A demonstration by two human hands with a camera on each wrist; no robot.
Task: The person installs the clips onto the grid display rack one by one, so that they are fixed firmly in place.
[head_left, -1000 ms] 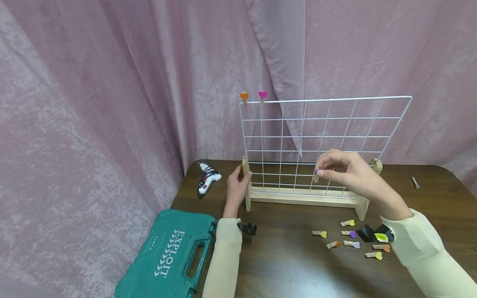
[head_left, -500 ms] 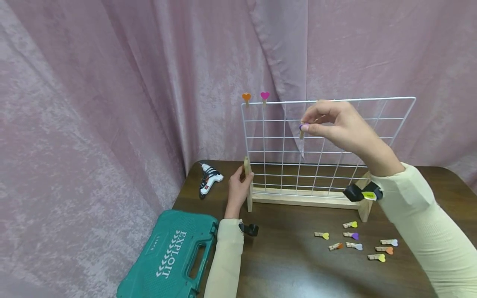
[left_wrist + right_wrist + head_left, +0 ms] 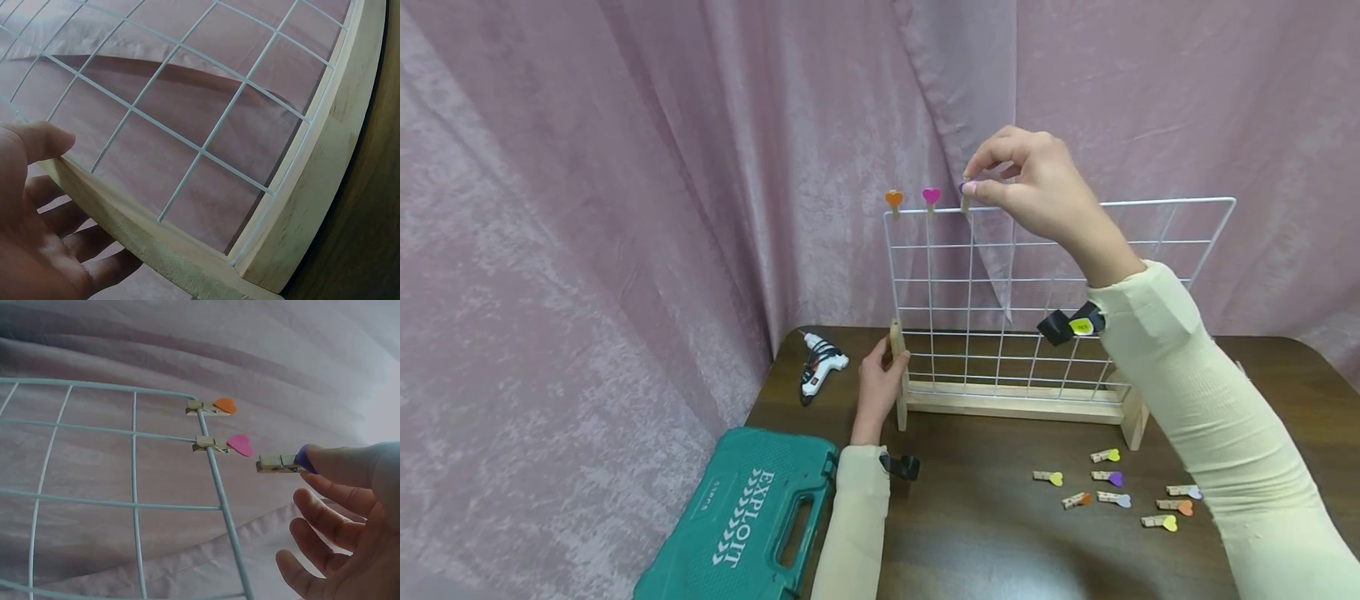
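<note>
My right hand (image 3: 1033, 179) pinches a small wooden clothespin with a purple heart (image 3: 281, 464) between thumb and index finger. In the right wrist view its jaws point at the top wire of the white grid rack (image 3: 219, 481), a little apart from it. Two more clothespins, one with an orange heart (image 3: 211, 407) and one with a pink heart (image 3: 222, 445), are clipped on that wire at the left end. My left hand (image 3: 878, 387) holds the left wooden upright (image 3: 125, 222) of the rack's stand, thumb on one side and fingers on the other.
Several heart clothespins lie on the brown table (image 3: 970, 517), among them a purple one (image 3: 1107, 478) and a yellow one (image 3: 1160, 522). A teal tool case (image 3: 737, 508) is at the left, with a white glue gun (image 3: 822, 365) behind it. A pink curtain (image 3: 820, 125) hangs behind.
My right hand has risen and moved left with the purple-heart clothespin, from the middle of the grid to its top wire. The left hand stays on the upright.
</note>
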